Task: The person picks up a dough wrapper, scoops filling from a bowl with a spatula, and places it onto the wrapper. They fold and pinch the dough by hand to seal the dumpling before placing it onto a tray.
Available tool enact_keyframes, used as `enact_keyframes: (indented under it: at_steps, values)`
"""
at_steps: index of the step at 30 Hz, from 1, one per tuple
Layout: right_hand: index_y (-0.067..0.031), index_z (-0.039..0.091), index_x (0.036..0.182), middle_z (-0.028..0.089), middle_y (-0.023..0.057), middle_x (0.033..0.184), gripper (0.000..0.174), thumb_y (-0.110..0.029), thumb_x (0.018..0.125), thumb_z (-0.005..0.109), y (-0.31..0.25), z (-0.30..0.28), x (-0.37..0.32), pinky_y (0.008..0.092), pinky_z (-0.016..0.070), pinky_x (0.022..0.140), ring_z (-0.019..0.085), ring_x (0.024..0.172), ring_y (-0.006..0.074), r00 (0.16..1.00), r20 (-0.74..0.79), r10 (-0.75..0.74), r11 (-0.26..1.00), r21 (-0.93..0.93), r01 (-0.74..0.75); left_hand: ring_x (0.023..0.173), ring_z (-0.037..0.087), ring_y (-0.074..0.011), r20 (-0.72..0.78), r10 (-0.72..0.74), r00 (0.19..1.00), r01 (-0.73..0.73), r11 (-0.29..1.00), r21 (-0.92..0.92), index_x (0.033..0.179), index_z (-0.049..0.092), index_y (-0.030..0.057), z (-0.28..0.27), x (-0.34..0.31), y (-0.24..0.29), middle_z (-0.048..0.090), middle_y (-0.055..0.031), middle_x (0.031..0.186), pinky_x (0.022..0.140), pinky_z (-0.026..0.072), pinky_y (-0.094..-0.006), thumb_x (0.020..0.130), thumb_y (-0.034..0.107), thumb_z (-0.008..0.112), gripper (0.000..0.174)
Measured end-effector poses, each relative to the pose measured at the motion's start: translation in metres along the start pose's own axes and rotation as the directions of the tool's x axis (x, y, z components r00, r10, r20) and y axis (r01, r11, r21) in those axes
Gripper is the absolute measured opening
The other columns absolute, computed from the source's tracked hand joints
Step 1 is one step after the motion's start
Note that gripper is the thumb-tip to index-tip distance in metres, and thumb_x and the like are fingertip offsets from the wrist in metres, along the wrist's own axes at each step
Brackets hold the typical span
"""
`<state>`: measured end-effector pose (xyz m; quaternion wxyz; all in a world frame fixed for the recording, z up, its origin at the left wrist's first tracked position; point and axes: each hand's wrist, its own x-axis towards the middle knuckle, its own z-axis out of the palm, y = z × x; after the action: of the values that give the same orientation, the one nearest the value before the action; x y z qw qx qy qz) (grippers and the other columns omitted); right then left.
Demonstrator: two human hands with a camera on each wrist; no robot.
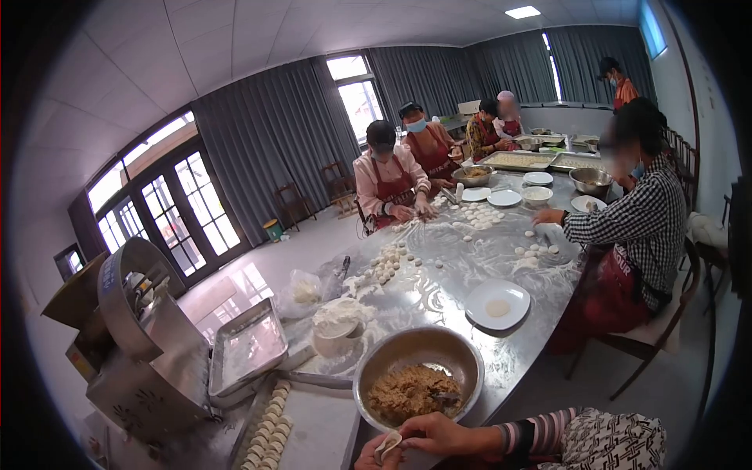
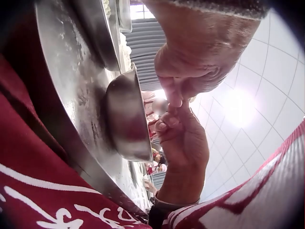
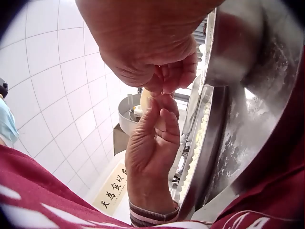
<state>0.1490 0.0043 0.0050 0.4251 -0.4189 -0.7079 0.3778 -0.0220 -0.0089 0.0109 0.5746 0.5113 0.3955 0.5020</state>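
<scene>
A folded dough wrapper (image 1: 388, 443) is between both hands at the lower edge of the head view, just in front of the metal bowl (image 1: 362, 395) of brown filling (image 1: 411, 390). My left hand (image 1: 374, 457) (image 2: 202, 52) (image 3: 152, 148) grips it from one side. Thumb and fingertips of my right hand (image 1: 439, 433) (image 2: 185, 143) (image 3: 147, 43) pinch its edge from the other side. The wrapper (image 3: 145, 99) shows as a pale piece in the right wrist view; fingers mostly hide it in the left wrist view.
A tray (image 1: 321, 423) with rows of dumplings (image 1: 270, 431) lies left of the bowl, near an empty tray (image 1: 249, 345) and a machine (image 1: 141, 368). Flour (image 1: 341, 313) and a plate (image 1: 498, 304) with a dough round lie beyond. Several people work around the metal table (image 1: 439, 286).
</scene>
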Motion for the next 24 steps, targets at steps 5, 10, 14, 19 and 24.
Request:
enact_keyframes:
  at_steps: [5, 10, 14, 19, 24]
  values:
    - [-0.0014, 0.063, 0.096, 0.067, 0.0138, 0.084, 0.018, -0.011, 0.082, 0.067, -0.004, 0.000, 0.001, 0.0326, 0.0516, 0.070, 0.067, 0.078, 0.0251, 0.996, -0.078, -0.050, 0.998, 0.033, 0.052, 0.078, 0.061, -0.0112, 0.002, -0.005, 1.000, 0.005, 1.000, 0.001, 0.112, 0.060, 0.0004, -0.001, -0.001, 0.001, 0.065, -0.0060, 0.096, 0.065, 0.0506, -0.0226, 0.089, 0.010, 0.064, 0.025]
    - [-0.0009, 0.062, 0.097, 0.068, 0.0132, 0.084, 0.017, -0.010, 0.082, 0.067, -0.008, -0.001, 0.000, 0.0317, 0.0516, 0.070, 0.068, 0.078, 0.0225, 0.995, -0.079, -0.055, 0.995, 0.084, 0.061, 0.081, 0.062, -0.0118, 0.001, -0.047, 0.999, 0.047, 0.999, 0.010, 0.109, 0.061, 0.0011, 0.001, -0.001, 0.006, 0.065, -0.0058, 0.097, 0.066, 0.0516, -0.0235, 0.089, 0.010, 0.064, 0.022]
    - [-0.0008, 0.063, 0.099, 0.067, 0.0117, 0.084, 0.019, -0.008, 0.082, 0.068, -0.006, 0.000, -0.001, 0.0298, 0.0512, 0.069, 0.066, 0.077, 0.0203, 0.986, -0.135, -0.101, 0.992, 0.058, 0.109, 0.084, 0.063, -0.0125, 0.012, -0.065, 0.998, 0.065, 0.997, -0.030, 0.112, 0.058, 0.0005, 0.003, 0.001, 0.004, 0.064, -0.0065, 0.099, 0.070, 0.0536, -0.0244, 0.090, 0.007, 0.061, 0.023]
    - [-0.0003, 0.064, 0.096, 0.066, 0.0109, 0.086, 0.018, -0.007, 0.080, 0.070, -0.010, -0.004, 0.001, 0.0283, 0.0515, 0.066, 0.064, 0.077, 0.0157, 0.976, -0.216, 0.030, 0.998, 0.053, -0.019, 0.079, 0.062, -0.0123, -0.058, 0.129, 0.990, -0.101, 0.929, 0.355, 0.107, 0.060, 0.0007, -0.001, 0.008, -0.001, 0.065, -0.0084, 0.092, 0.069, 0.0522, -0.0274, 0.082, 0.008, 0.070, 0.028]
    - [0.0016, 0.064, 0.094, 0.066, 0.0089, 0.087, 0.015, 0.000, 0.080, 0.069, -0.014, -0.009, -0.002, 0.0242, 0.0512, 0.066, 0.064, 0.077, 0.0108, 0.993, -0.054, 0.102, 0.983, 0.161, -0.092, 0.082, 0.060, -0.0086, -0.045, 0.006, 0.999, -0.006, 1.000, 0.006, 0.109, 0.059, 0.0006, 0.007, -0.002, 0.004, 0.065, -0.0056, 0.095, 0.069, 0.0496, -0.0234, 0.086, 0.002, 0.064, 0.023]
